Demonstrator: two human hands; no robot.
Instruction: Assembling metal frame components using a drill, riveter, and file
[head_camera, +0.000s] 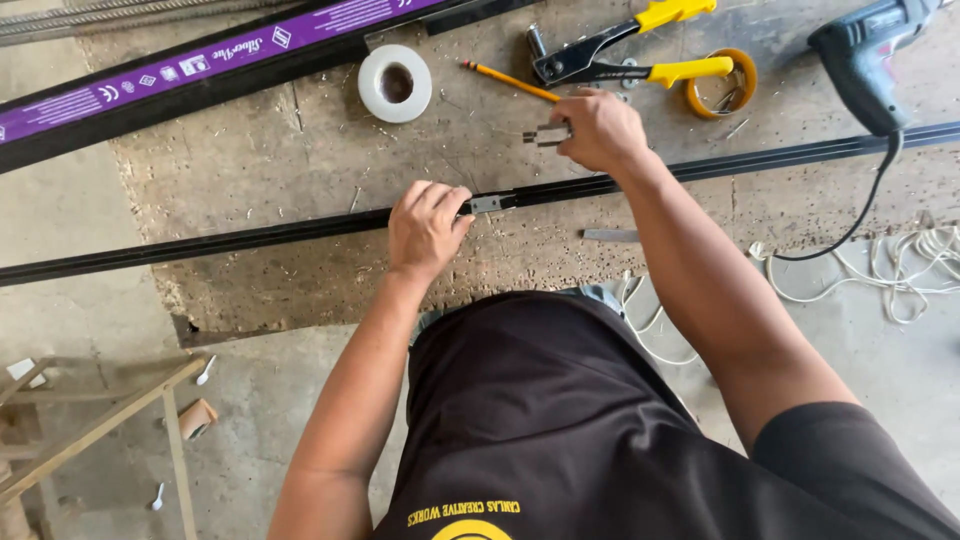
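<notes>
We see our left hand (428, 228) curled closed on a long black metal rail (250, 238) across rough concrete; our right hand (598, 130) pinches a small grey metal bracket (548, 134).

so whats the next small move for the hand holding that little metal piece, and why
Probably bring the small grey metal piece in the right hand down to the long black metal rail. The left hand already pins the rail beside a similar grey metal connector sitting at a joint, so the held piece likely belongs there.
</notes>
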